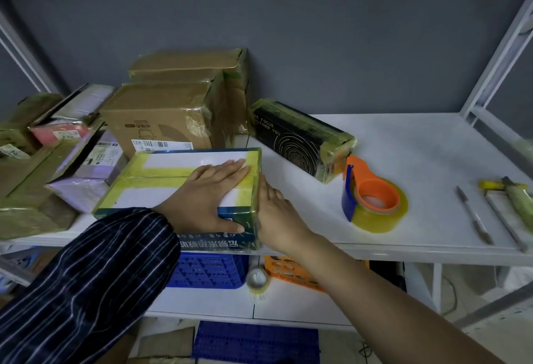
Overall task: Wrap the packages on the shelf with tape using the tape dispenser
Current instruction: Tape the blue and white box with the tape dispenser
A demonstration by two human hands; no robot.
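Sleeve (95,271) and left hand (207,193) lay over the box (161,173), fingers straight on top, gripping nothing. Right hand (277,216) pressed flat on its 3 o'clock side. Dispenser (372,199) sat unheld further toward 3 o'clock. Firm outward smoothing would probably seat the tape (251,159).

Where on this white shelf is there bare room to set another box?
Bare white shelf lies behind the orange tape dispenser, right of the black spiral-patterned box, and between dispenser and silver pen. The left is crowded with brown cardboard boxes.

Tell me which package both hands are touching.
The white-topped box with yellow tape bands: left hand lies on top, right hand against its side. Others sit untouched.
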